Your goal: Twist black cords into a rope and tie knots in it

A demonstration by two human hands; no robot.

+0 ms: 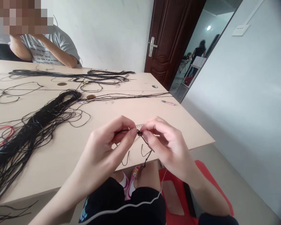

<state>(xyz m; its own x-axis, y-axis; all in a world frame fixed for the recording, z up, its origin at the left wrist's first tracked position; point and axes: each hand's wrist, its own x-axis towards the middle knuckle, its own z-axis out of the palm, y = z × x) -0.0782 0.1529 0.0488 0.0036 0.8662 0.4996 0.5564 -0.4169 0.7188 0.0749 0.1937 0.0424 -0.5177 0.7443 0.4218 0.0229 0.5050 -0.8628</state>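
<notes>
Black cord point(139, 133) in fingertip pinch of left hand point(110, 144) and right hand point(168, 142), cord bundle point(41, 120) leftward, snips point(169, 103) beyond.

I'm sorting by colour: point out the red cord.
The looped red cord at the view's left edge; its colour sets it apart from the large black cord bundle beside it.

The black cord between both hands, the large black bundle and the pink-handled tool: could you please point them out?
Black cord point(139, 133): head view, on its small dark lump.
Large black bundle point(41, 118): head view, on the middle of its thick part.
Pink-handled tool point(170, 103): head view, on the pink handle.
</notes>
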